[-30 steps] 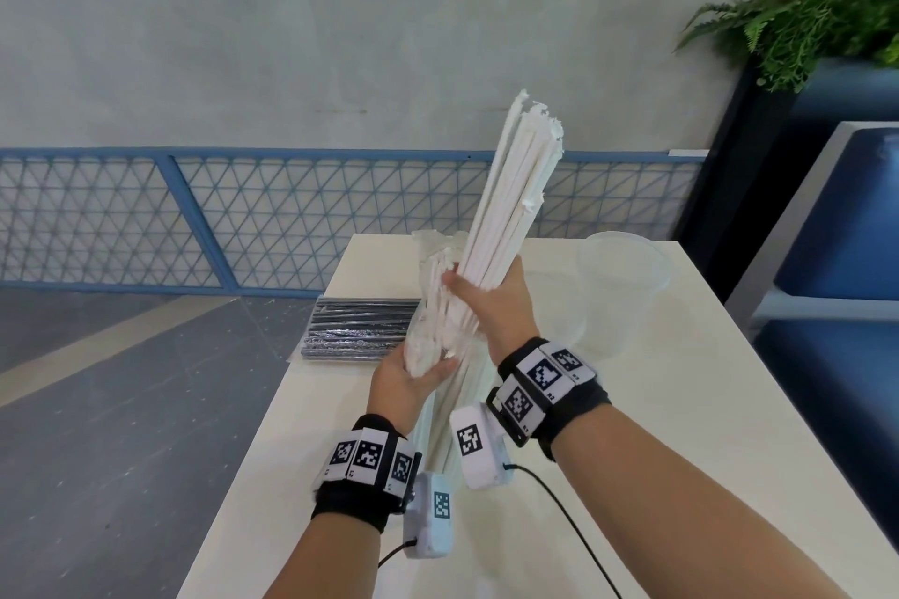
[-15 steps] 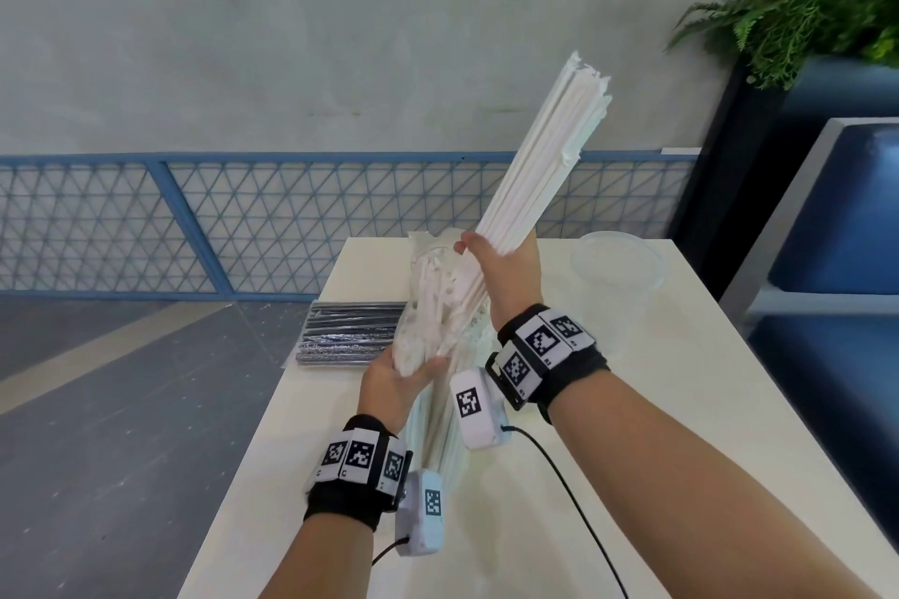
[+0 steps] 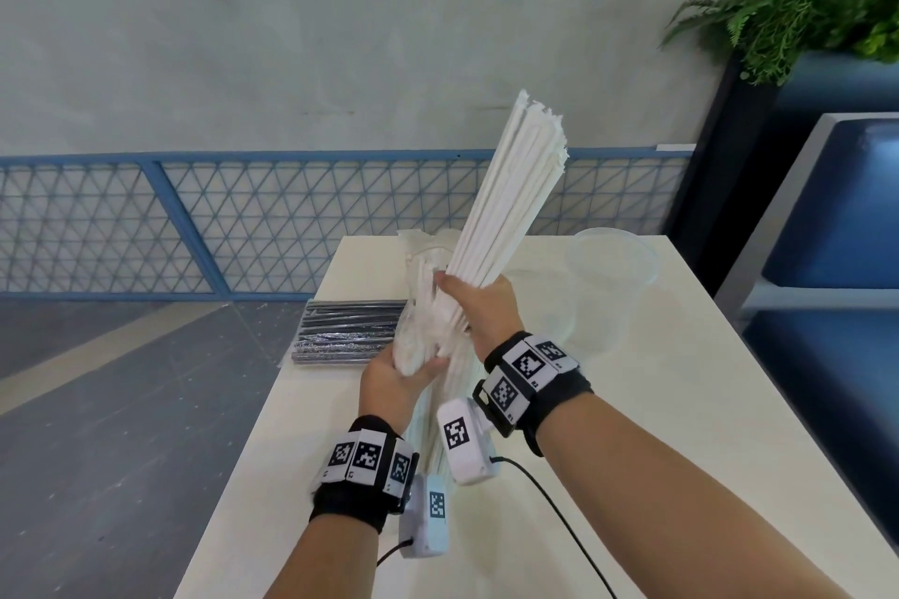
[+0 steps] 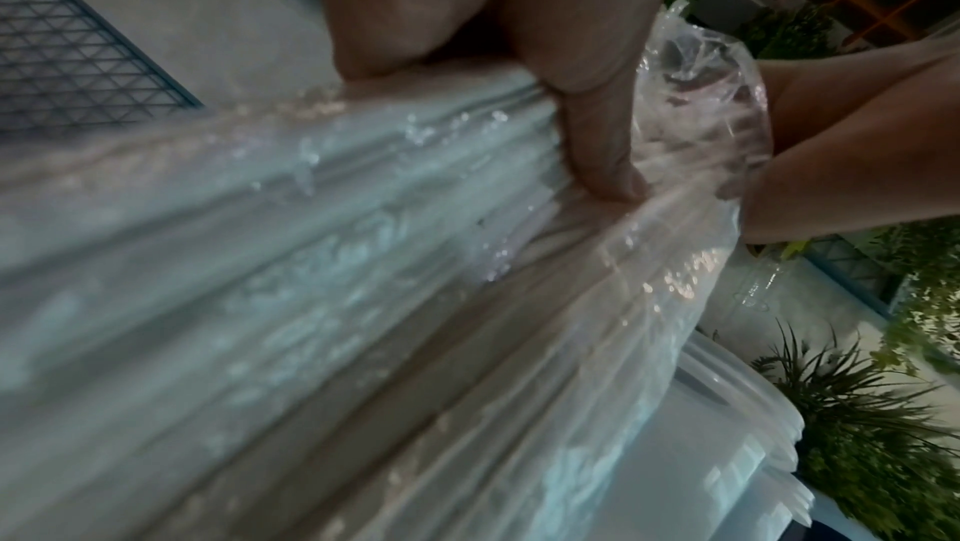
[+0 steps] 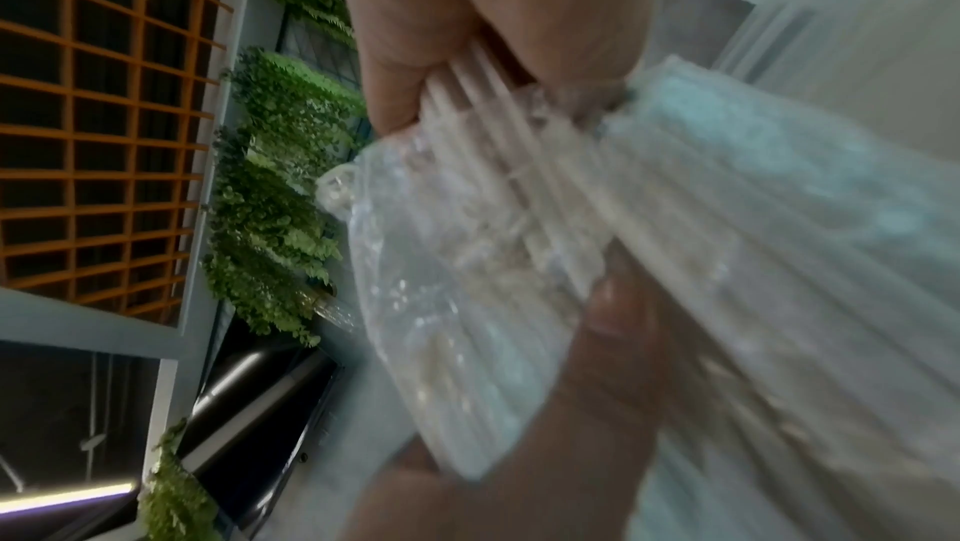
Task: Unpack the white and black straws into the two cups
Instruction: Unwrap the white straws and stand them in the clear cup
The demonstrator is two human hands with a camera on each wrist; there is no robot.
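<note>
My right hand point(image 3: 474, 294) grips a thick bundle of white straws point(image 3: 511, 190) that leans up and to the right above the table. Its lower part sits inside a clear plastic bag point(image 3: 418, 326), and my left hand point(image 3: 396, 372) pinches that bag lower down. In the left wrist view the thumb point(image 4: 597, 147) presses on the bag point(image 4: 691, 106). The right wrist view shows the straws point(image 5: 499, 114) leaving the bag point(image 5: 442, 262) under my fingers. A sealed pack of black straws point(image 3: 348, 331) lies at the table's left edge. Two clear cups point(image 3: 603, 287) stand right of my hands.
The cream table point(image 3: 705, 404) stretches away from me, its left edge dropping to a grey floor. A blue mesh railing point(image 3: 194, 224) runs behind it. A dark planter with ferns point(image 3: 802, 0) and a blue seat point(image 3: 836, 209) stand to the right. A black cable point(image 3: 549, 496) trails from my right wristband.
The white straw bundle swung right and higher half a second ago, then came back down and more upright. My left hand has kept its hold on the bag.
</note>
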